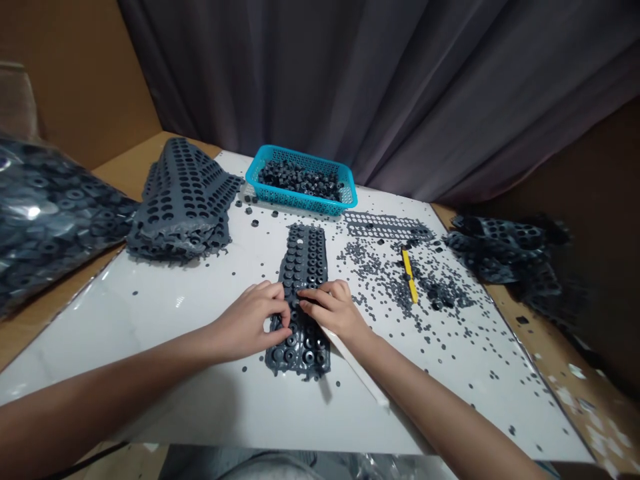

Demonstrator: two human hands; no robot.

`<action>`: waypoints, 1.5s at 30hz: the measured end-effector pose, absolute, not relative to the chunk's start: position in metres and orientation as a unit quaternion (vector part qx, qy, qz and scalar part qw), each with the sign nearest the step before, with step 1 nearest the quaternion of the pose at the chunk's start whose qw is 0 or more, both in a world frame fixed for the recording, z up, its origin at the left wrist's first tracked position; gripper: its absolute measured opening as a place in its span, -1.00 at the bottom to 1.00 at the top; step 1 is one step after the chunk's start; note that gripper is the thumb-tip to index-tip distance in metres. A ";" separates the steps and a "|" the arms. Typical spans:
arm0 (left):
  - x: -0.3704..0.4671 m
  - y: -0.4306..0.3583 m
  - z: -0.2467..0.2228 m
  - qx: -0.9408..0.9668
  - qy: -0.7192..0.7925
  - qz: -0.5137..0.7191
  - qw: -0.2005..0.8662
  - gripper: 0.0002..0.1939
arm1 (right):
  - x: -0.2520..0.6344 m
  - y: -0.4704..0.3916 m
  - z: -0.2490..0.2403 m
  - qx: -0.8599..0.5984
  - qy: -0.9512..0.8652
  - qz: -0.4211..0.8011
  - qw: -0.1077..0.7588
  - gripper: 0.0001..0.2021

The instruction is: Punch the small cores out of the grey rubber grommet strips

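A dark grey moulded rubber sheet (303,340) with rows of round ring-shaped parts lies lengthwise in front of me on the white table (165,373). My left hand (257,317) rests at its left edge, fingers curled and the thumb tip close to the index finger. Anything between those tips is too small to make out. From the right side, my right hand (337,310) reaches over the sheet with index finger and thumb together on the rings. A thin white stick (357,370) runs out from under this closed hand towards me; its far end is hidden.
A blue basket (300,197) of small dark parts stands at the back. Punched sheets (185,193) are piled at left beside a clear bag (55,220) of rings. Right lie a perforated strip (385,227), a yellow-handled tool (409,277), scattered discs and dark scraps (500,247).
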State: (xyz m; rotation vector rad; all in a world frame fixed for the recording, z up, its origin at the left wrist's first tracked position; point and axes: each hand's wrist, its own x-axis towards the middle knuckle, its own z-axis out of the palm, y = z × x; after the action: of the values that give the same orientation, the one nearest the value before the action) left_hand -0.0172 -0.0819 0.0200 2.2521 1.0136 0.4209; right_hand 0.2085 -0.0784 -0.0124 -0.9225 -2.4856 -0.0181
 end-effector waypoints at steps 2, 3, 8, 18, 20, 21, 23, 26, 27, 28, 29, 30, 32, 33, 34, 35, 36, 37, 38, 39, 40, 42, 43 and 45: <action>-0.017 -0.082 0.020 0.855 0.383 0.158 0.313 -0.92 | 0.210 -0.077 -0.009 -0.361 -0.891 0.001 0.274 -0.85; -0.017 -0.082 0.020 0.855 0.383 0.157 0.313 -0.92 | 0.210 -0.076 -0.006 -0.375 -0.879 0.018 0.293 -0.85; -0.018 -0.081 0.019 0.850 0.379 0.175 0.320 -0.93 | 0.209 -0.081 0.009 -0.389 -0.818 0.189 0.379 -0.91; -0.019 -0.078 0.013 0.809 0.392 0.259 0.352 -0.95 | 0.204 -0.087 0.012 -0.353 -0.824 0.292 0.335 -0.87; -0.020 -0.078 0.011 0.816 0.393 0.255 0.339 -0.95 | 0.206 -0.086 0.009 -0.347 -0.841 0.261 0.323 -0.89; -0.020 -0.078 0.010 0.819 0.393 0.254 0.332 -0.95 | 0.207 -0.085 0.008 -0.338 -0.855 0.233 0.316 -0.90; -0.019 -0.078 0.010 0.825 0.391 0.253 0.319 -0.95 | 0.209 -0.083 0.007 -0.306 -0.890 0.158 0.299 -0.93; -0.018 -0.078 0.010 0.829 0.388 0.256 0.311 -0.95 | 0.211 -0.080 0.006 -0.258 -0.929 0.036 0.262 -0.93; -0.017 -0.078 0.010 0.829 0.387 0.257 0.312 -0.94 | 0.212 -0.079 0.005 -0.250 -0.936 0.007 0.249 -0.91; -0.017 -0.078 0.010 0.828 0.387 0.259 0.313 -0.94 | 0.212 -0.078 0.005 -0.247 -0.939 -0.015 0.238 -0.89; -0.017 -0.078 0.010 0.827 0.386 0.260 0.315 -0.94 | 0.212 -0.078 0.004 -0.247 -0.942 -0.029 0.228 -0.88; -0.017 -0.079 0.010 0.826 0.385 0.261 0.318 -0.94 | 0.212 -0.078 0.004 -0.248 -0.943 -0.038 0.218 -0.88; -0.018 -0.079 0.010 0.826 0.380 0.264 0.324 -0.93 | 0.212 -0.079 0.002 -0.251 -0.944 -0.053 0.209 -0.87; -0.018 -0.080 0.010 0.825 0.377 0.267 0.326 -0.93 | 0.212 -0.079 0.001 -0.253 -0.942 -0.062 0.210 -0.87; -0.018 -0.080 0.009 0.825 0.375 0.269 0.327 -0.93 | 0.212 -0.080 0.001 -0.255 -0.941 -0.069 0.211 -0.88; -0.018 -0.080 0.009 0.824 0.373 0.271 0.328 -0.92 | 0.212 -0.080 0.000 -0.257 -0.939 -0.076 0.214 -0.88; -0.018 -0.080 0.009 0.824 0.371 0.273 0.329 -0.92 | 0.212 -0.079 -0.001 -0.261 -0.937 -0.082 0.218 -0.88; -0.018 -0.080 0.009 0.825 0.370 0.273 0.329 -0.91 | 0.212 -0.079 -0.002 -0.270 -0.932 -0.086 0.224 -0.88; -0.018 -0.080 0.009 0.826 0.369 0.272 0.329 -0.91 | 0.212 -0.078 -0.002 -0.284 -0.925 -0.088 0.236 -0.88; -0.018 -0.080 0.010 0.827 0.368 0.270 0.328 -0.91 | 0.213 -0.077 -0.002 -0.300 -0.915 -0.087 0.255 -0.88; -0.018 -0.080 0.010 0.827 0.369 0.268 0.328 -0.91 | 0.213 -0.076 -0.001 -0.321 -0.901 -0.078 0.280 -0.89; -0.018 -0.080 0.010 0.827 0.373 0.264 0.329 -0.92 | 0.213 -0.076 0.002 -0.361 -0.872 -0.023 0.331 -0.90; -0.018 -0.080 0.009 0.827 0.375 0.262 0.328 -0.93 | 0.213 -0.077 0.005 -0.374 -0.858 0.023 0.351 -0.90; -0.019 -0.080 0.008 0.829 0.378 0.256 0.324 -0.93 | 0.212 -0.080 0.011 -0.385 -0.834 0.124 0.375 -0.91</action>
State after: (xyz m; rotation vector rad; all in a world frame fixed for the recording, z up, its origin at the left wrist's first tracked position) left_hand -0.0187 -0.0797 0.0084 2.1738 0.9907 0.6725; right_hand 0.2118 -0.0802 0.0109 -0.9865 -2.1353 0.3172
